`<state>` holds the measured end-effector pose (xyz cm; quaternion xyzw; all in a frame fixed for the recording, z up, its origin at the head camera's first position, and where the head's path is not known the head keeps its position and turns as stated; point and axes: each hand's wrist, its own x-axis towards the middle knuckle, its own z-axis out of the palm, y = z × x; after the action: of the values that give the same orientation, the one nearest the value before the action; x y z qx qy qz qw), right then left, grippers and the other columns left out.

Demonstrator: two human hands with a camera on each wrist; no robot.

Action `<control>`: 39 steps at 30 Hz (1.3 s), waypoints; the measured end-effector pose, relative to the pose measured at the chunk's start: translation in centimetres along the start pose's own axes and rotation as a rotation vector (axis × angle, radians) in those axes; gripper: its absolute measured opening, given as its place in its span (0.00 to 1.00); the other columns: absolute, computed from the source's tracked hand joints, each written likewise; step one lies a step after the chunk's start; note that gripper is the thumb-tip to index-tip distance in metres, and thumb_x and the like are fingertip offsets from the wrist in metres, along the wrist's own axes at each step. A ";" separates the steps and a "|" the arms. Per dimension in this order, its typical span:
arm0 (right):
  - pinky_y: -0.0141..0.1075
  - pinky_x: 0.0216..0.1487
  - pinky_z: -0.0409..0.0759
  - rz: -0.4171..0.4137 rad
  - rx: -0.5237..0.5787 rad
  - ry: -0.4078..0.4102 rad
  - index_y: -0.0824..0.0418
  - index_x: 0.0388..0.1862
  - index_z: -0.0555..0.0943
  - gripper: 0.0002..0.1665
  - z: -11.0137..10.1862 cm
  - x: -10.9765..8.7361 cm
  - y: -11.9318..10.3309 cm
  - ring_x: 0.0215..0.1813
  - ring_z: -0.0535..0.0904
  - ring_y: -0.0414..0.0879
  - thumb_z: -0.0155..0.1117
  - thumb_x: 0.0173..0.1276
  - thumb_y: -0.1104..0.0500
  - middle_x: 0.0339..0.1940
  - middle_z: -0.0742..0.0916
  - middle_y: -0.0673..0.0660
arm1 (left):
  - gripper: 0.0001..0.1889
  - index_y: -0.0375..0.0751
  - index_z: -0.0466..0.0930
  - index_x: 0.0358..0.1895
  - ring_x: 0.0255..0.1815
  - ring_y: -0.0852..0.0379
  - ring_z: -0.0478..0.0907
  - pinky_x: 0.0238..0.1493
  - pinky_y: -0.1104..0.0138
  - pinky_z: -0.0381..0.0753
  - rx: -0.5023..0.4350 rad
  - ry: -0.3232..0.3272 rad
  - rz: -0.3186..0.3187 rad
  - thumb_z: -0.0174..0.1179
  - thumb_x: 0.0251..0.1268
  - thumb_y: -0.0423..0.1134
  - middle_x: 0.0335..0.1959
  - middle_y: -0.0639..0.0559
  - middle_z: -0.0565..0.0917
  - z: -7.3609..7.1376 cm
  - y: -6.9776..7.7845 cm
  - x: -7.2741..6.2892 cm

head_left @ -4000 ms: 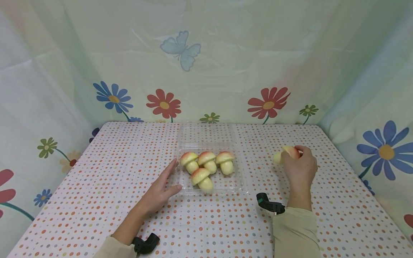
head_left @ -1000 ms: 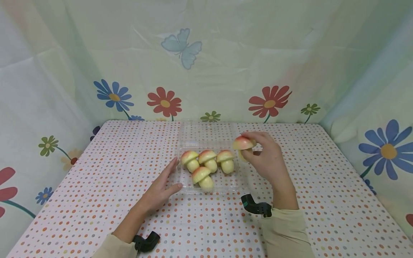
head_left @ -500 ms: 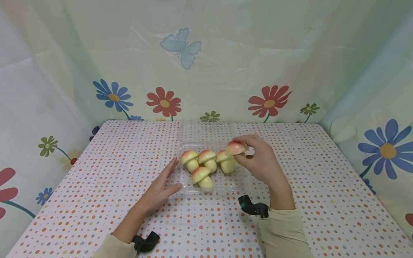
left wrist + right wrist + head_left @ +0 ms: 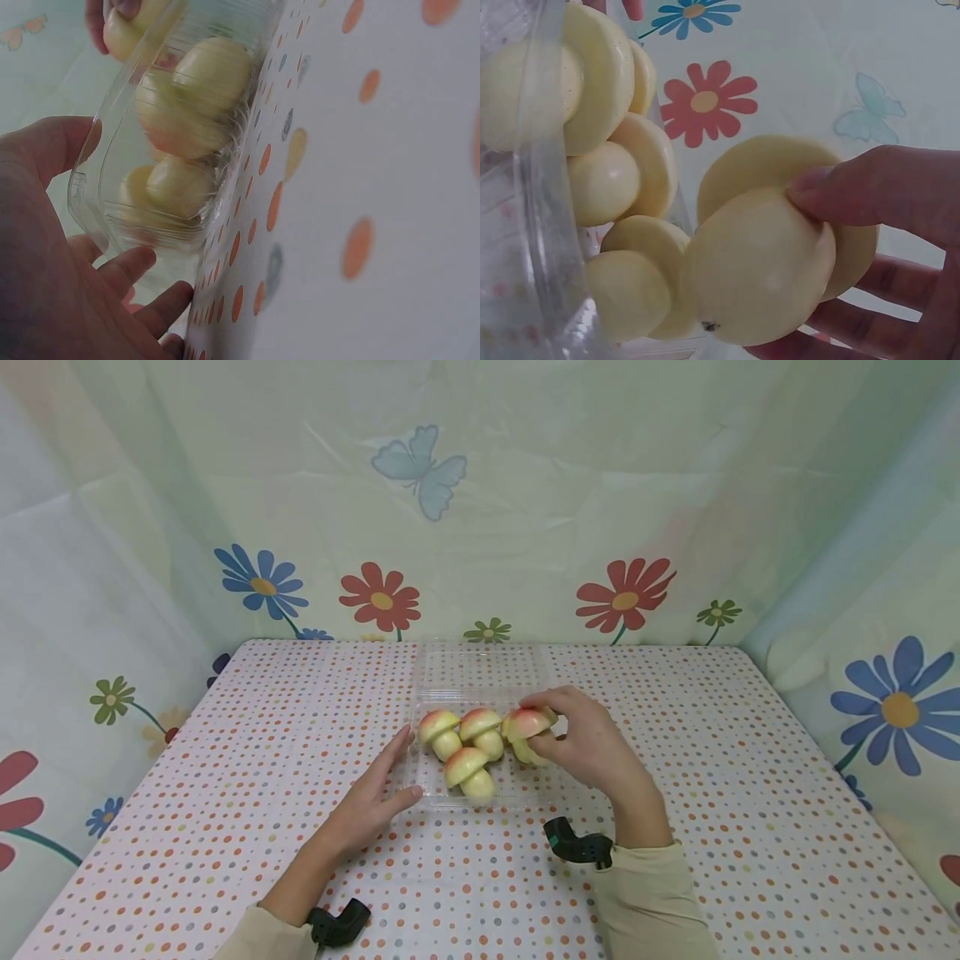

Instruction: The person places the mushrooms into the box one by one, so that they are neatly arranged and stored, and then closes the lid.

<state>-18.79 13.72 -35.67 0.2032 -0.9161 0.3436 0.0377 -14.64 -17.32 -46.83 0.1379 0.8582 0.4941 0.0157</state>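
My right hand (image 4: 592,743) pinches a toy mushroom (image 4: 529,723) with a red-tinged yellow cap and pale stem, over the right part of a clear plastic clamshell box (image 4: 517,792). In the right wrist view, thumb and fingers grip the cap of this mushroom (image 4: 757,262), stem facing the camera. Several like mushrooms lie in the box, among them a front one (image 4: 478,783) and a back left one (image 4: 446,743). The held mushroom mostly hides the back right one. My left hand (image 4: 367,810) rests at the box's left wall (image 4: 90,202), thumb and fingers spread, holding nothing.
The box's clear lid (image 4: 480,668) lies folded back toward the far table edge. A dotted cloth covers the table (image 4: 247,760). Flower-printed curtains (image 4: 487,527) enclose the back and both sides. Each wrist carries a black camera mount (image 4: 577,843).
My right hand has carried the mushroom from the table's right side leftward to the box, then lower over its back right mushroom. The left hand stays in place.
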 end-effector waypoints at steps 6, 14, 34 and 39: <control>0.58 0.61 0.79 -0.002 -0.018 -0.059 0.59 0.59 0.85 0.25 0.6 0.2 -0.2 0.61 0.80 0.58 0.72 0.62 0.66 0.61 0.85 0.61 | 0.44 0.59 0.41 0.86 0.86 0.42 0.52 0.81 0.35 0.50 0.002 0.001 0.005 0.58 0.75 0.47 0.86 0.50 0.53 0.0 0.0 -0.1; 0.57 0.60 0.80 -0.012 -0.031 -0.127 0.61 0.59 0.85 0.26 1.3 0.4 -0.3 0.59 0.81 0.58 0.73 0.59 0.68 0.55 0.86 0.60 | 0.44 0.58 0.41 0.86 0.85 0.42 0.52 0.80 0.35 0.49 0.000 0.001 0.009 0.58 0.75 0.47 0.86 0.50 0.53 0.0 0.0 -0.1; 0.46 0.50 0.81 -0.015 -0.130 -0.221 0.60 0.46 0.86 0.21 2.9 1.0 -0.6 0.47 0.81 0.51 0.76 0.51 0.69 0.47 0.88 0.57 | 0.45 0.58 0.40 0.86 0.85 0.41 0.52 0.80 0.35 0.50 0.006 0.000 0.013 0.58 0.75 0.45 0.86 0.50 0.53 -0.1 0.2 0.0; 0.46 0.49 0.81 -0.049 -0.167 -0.219 0.59 0.44 0.87 0.20 3.2 1.0 -0.5 0.46 0.81 0.52 0.75 0.50 0.70 0.45 0.87 0.57 | 0.44 0.60 0.40 0.86 0.85 0.41 0.52 0.80 0.35 0.49 -0.001 -0.002 0.012 0.58 0.75 0.46 0.86 0.51 0.53 -0.1 0.2 -0.1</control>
<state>-19.24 10.96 -37.59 0.2580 -0.9348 0.2411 -0.0376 -14.52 -17.33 -46.57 0.1437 0.8571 0.4946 0.0136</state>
